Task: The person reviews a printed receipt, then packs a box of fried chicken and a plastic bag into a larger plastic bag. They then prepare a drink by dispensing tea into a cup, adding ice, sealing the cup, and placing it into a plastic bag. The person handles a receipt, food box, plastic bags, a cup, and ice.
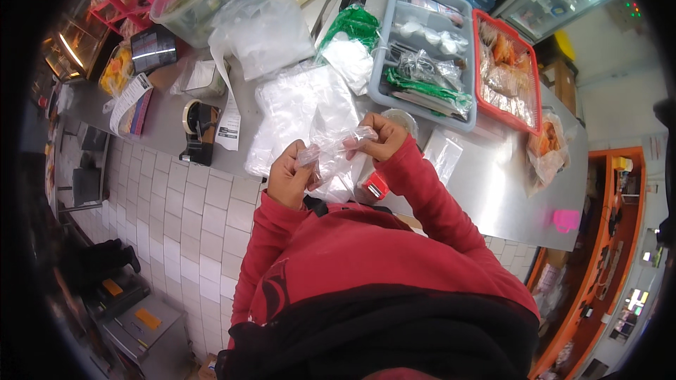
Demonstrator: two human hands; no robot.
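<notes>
My left hand point(287, 177) and my right hand point(384, 136) both pinch one small clear plastic bag point(336, 145), stretched between them above the edge of a steel counter point(493, 190). Both arms wear red sleeves. Under the hands lies a pile of flat clear plastic bags point(299, 109). A small red object point(376, 185) sits on the counter just below my right wrist.
A grey tray point(422, 49) with packets and green-tied bags and a red tray point(508, 70) of wrapped food stand at the back right. A tape dispenser point(198, 130), paper slips, a clear tub point(190, 0) and a big plastic bag point(264, 24) are at the left. White tiles face the counter front.
</notes>
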